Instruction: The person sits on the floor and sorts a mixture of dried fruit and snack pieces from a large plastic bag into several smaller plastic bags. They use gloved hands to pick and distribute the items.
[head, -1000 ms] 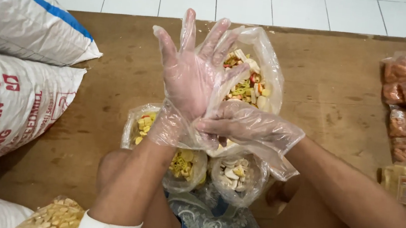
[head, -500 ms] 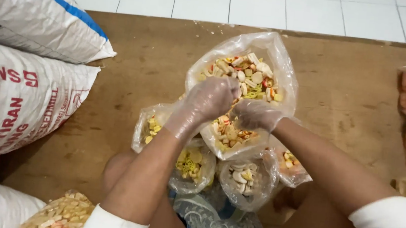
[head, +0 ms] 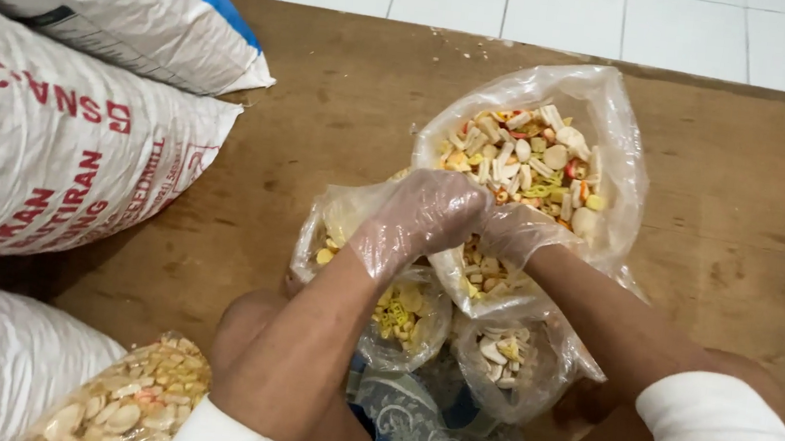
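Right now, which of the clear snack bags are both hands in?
The biggest bag, farthest from the person and full of mixed crackers. Both gloved hands, left and right, are at its mouth; the smaller bags sit nearer the knees.

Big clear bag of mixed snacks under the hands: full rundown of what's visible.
The big clear bag is thin, crinkled see-through plastic, open at the top, lying on the brown wooden board. It holds mixed dry crackers: pale sticks and discs with yellow, orange, red and green bits. Both gloved hands, left hand and right hand, reach into its near edge. Smaller filled bags crowd against its near side.
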